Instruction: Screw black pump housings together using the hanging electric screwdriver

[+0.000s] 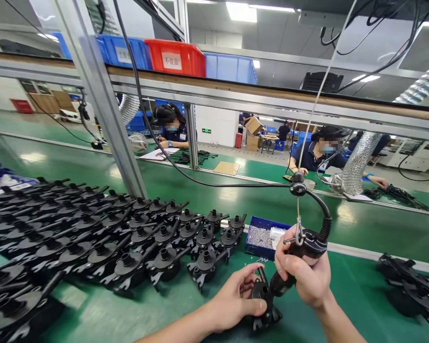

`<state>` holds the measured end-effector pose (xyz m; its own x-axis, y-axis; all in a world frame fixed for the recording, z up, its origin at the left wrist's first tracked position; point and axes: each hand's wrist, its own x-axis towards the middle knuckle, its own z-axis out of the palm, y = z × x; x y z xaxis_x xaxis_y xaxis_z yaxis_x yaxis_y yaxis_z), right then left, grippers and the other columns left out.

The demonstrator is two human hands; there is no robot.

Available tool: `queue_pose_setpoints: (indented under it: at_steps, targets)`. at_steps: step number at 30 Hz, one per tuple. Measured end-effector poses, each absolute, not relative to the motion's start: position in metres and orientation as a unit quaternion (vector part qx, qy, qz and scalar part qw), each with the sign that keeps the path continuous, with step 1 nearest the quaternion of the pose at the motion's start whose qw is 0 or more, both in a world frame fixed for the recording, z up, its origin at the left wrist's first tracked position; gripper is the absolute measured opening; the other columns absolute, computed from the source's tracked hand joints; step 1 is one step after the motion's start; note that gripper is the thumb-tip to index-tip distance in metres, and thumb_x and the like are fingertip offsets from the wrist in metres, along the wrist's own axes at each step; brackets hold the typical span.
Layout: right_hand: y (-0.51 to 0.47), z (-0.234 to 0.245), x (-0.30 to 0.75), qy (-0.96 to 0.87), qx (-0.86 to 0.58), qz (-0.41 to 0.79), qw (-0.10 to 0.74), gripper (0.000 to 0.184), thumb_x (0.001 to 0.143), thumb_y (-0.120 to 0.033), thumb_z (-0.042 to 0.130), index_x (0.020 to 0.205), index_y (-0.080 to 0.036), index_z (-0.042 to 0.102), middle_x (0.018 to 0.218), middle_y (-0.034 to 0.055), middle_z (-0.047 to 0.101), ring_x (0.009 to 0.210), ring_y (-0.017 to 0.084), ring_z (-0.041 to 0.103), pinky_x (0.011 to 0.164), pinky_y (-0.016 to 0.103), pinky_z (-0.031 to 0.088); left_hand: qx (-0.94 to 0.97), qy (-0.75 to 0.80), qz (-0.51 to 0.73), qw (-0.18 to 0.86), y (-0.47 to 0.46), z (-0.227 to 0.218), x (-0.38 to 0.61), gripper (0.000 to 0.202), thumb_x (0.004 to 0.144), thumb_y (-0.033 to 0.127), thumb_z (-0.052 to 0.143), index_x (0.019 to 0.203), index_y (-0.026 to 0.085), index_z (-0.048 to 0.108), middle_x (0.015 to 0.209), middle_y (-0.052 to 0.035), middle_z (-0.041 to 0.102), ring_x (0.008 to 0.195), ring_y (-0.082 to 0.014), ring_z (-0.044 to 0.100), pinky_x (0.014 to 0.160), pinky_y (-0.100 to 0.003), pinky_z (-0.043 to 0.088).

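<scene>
My left hand (241, 297) grips a black plastic housing (262, 305), thumb across its front and fingers behind, low over the green bench. Wrapped around a black electric screwdriver (305, 252) is my right hand (307, 274). The tool hangs from a cord by a metal hook (299, 233), and a black cable runs from its top. Its lower end tilts down to the left, beside the housing; whether the tip touches is hidden. Just behind, a blue tray (253, 247) holds many small silver screws (260, 236) and a clear plastic piece. A few loose screws (260, 260) lie near my left fingers.
Rows of similar black housings (128, 262) cover the left of the green bench (175, 314). More black parts (411, 286) lie at right. A metal post (103, 105) and a shelf with blue and red bins (177, 58) stand ahead. Two people sit across the line.
</scene>
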<state>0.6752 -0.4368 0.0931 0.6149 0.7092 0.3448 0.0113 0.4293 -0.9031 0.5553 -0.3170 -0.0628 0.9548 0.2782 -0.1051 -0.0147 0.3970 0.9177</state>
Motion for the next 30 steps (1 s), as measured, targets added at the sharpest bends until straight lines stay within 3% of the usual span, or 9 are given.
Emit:
queue_pose_setpoints:
  at_steps: [5,10,13,18,24,27,30]
  targets:
    - [-0.436,0.100,0.678,-0.395,-0.504,0.204,0.741,0.018,0.082,-0.025,0.075,0.089,-0.023,0.058,0.063,-0.0056,0.060,0.045,0.013,0.049,0.050,0.029,0.037,0.544,0.125,0.093,0.825,-0.320,-0.055,0.558,0.100,0.056,0.035,0.106,0.146,0.026,0.064,0.119,-0.0064,0.070,0.118,-0.0283,0.067,0.121,-0.050,0.044]
    - [-0.443,0.100,0.684,-0.433,-0.489,0.196,0.731,0.019,0.091,-0.029,0.078,0.097,-0.024,0.061,0.069,-0.0032,0.067,0.057,0.018,0.063,0.059,0.031,0.049,0.544,0.125,0.093,0.824,-0.323,-0.049,0.559,0.086,0.056,0.023,0.098,0.135,0.024,0.065,0.104,-0.0001,0.064,0.099,-0.0197,0.064,0.105,-0.041,0.050]
    - [-0.455,0.104,0.680,-0.436,-0.447,0.237,0.745,0.023,0.092,-0.031,0.083,0.099,-0.025,0.061,0.073,-0.0015,0.068,0.064,0.020,0.067,0.064,0.034,0.052,0.553,0.112,0.094,0.820,-0.324,-0.048,0.558,0.083,0.060,0.024,0.094,0.136,0.023,0.061,0.107,-0.0007,0.064,0.099,-0.0193,0.063,0.102,-0.040,0.049]
    - [-0.462,0.108,0.668,-0.445,-0.403,0.329,0.729,0.026,0.092,-0.037,0.085,0.096,-0.024,0.063,0.072,-0.0003,0.067,0.059,0.018,0.062,0.059,0.031,0.046,0.570,0.097,0.078,0.812,-0.325,-0.044,0.556,0.086,0.066,0.021,0.086,0.144,0.023,0.051,0.113,-0.0029,0.066,0.102,-0.0208,0.066,0.099,-0.039,0.050]
    - [-0.453,0.098,0.670,-0.482,-0.361,0.392,0.695,0.021,0.095,-0.031,0.083,0.103,-0.024,0.065,0.078,0.0021,0.073,0.065,0.019,0.068,0.063,0.032,0.057,0.579,0.094,0.063,0.808,-0.325,-0.032,0.556,0.082,0.065,0.018,0.081,0.140,0.020,0.049,0.101,0.0008,0.065,0.088,-0.0150,0.063,0.090,-0.034,0.050]
    - [-0.447,0.090,0.672,-0.508,-0.335,0.385,0.694,0.019,0.096,-0.028,0.080,0.106,-0.024,0.064,0.076,0.0007,0.069,0.061,0.016,0.065,0.060,0.029,0.055,0.570,0.100,0.054,0.814,-0.324,-0.032,0.558,0.083,0.062,0.017,0.082,0.138,0.020,0.049,0.104,-0.0006,0.066,0.090,-0.0169,0.064,0.090,-0.035,0.051]
    - [-0.443,0.085,0.671,-0.511,-0.313,0.374,0.708,0.020,0.093,-0.027,0.080,0.099,-0.024,0.061,0.068,-0.0036,0.059,0.046,0.011,0.051,0.047,0.025,0.041,0.565,0.112,0.054,0.816,-0.323,-0.035,0.559,0.087,0.058,0.016,0.085,0.138,0.019,0.051,0.114,-0.0057,0.068,0.101,-0.0217,0.067,0.097,-0.038,0.052]
